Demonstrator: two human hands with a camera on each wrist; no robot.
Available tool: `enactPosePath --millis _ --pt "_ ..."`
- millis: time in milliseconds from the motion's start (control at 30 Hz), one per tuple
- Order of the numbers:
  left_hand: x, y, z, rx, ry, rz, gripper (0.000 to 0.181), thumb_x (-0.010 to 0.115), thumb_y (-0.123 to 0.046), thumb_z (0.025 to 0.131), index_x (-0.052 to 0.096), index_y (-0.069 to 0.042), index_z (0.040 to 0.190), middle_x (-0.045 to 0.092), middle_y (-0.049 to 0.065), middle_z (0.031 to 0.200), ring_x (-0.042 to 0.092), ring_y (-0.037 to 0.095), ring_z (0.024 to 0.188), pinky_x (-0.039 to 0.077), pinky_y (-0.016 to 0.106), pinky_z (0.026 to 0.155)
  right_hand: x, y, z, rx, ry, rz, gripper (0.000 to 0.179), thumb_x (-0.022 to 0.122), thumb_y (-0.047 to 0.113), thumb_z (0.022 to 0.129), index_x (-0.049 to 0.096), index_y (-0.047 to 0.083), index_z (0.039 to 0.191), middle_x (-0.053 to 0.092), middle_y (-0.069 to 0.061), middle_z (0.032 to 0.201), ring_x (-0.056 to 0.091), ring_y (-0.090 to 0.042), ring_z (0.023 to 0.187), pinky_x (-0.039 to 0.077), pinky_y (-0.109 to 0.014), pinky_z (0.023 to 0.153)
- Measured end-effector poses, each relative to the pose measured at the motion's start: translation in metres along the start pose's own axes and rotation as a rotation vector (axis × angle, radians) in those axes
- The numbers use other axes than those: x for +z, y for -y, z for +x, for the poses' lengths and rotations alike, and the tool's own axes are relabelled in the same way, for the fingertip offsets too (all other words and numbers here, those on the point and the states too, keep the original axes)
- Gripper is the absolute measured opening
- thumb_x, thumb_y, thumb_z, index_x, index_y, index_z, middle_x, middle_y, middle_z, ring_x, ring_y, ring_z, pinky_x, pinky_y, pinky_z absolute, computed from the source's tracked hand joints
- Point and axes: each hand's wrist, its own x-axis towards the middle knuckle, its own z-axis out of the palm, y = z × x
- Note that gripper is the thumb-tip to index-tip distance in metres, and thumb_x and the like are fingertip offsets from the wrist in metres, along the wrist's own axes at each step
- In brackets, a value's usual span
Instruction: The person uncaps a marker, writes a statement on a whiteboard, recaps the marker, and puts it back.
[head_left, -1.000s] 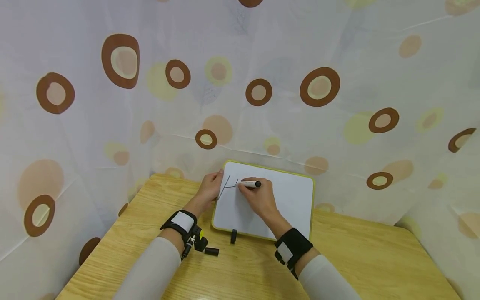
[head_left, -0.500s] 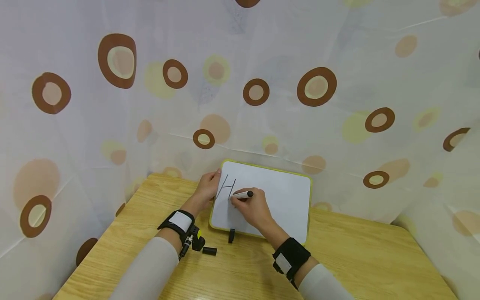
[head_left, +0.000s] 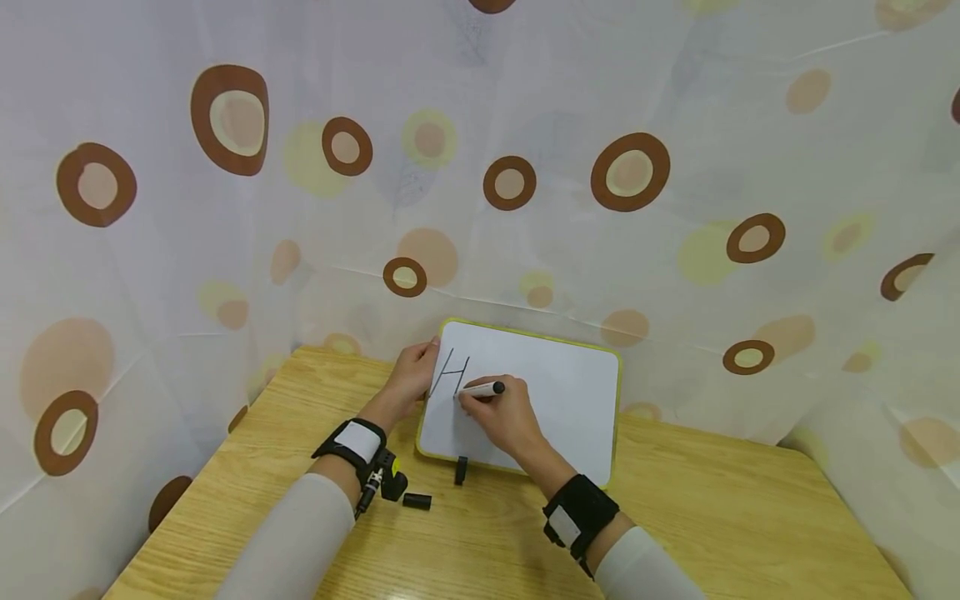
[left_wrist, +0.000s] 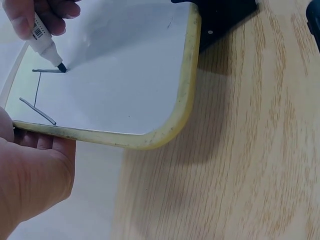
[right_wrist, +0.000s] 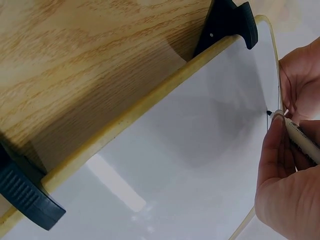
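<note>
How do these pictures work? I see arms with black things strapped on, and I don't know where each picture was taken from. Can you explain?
There's no robot here, just a person's bare left hand and right hand, with black wrist straps. The widest picture looks down from a camera on the person's head. The other two are close-ups, one from each wrist.

On the wooden table is a whiteboard with a yellow rim, tilted up on black supports. A small black cylinder lies nearby.

The left hand holds the board's edge. The right hand holds a white marker, beside dark lines that look like a slanted H.
</note>
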Motion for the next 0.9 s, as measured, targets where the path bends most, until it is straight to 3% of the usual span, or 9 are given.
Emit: enactPosePath --millis 333,600,900 --pt "0.001 0.003 0.001 -0.013 -0.003 0.0 0.049 0.038 -0.045 0.111 0.066 -0.007 0.125 0.061 0.009 0.109 0.059 0.02 0.096 0.052 0.032 0.076 0.001 -0.002 -0.002 -0.015 0.005 0.003 0.014 0.073 0.012 0.094 0.079 0.002 0.102 0.077 -0.006 0.082 0.073 -0.013 0.073 0.057 -0.03 0.066" --pt "0.001 0.003 0.002 -0.001 -0.008 -0.017 0.048 0.039 -0.043 0.111 0.067 -0.006 0.119 0.06 0.008 0.104 0.059 0.018 0.089 0.053 0.031 0.071 -0.012 -0.001 0.002 -0.047 -0.083 0.043 0.01 0.075 0.008 0.093 0.08 0.001 0.098 0.077 -0.009 0.084 0.073 -0.017 0.072 0.057 -0.03 0.064" --pt "0.001 -0.002 -0.002 -0.004 0.007 -0.014 0.049 0.038 -0.044 0.111 0.067 -0.007 0.12 0.061 0.008 0.105 0.059 0.018 0.092 0.053 0.032 0.071 -0.015 -0.004 0.004 -0.034 -0.093 0.045 0.01 0.075 0.008 0.093 0.08 0.001 0.097 0.077 -0.011 0.083 0.074 -0.022 0.074 0.057 -0.028 0.064"
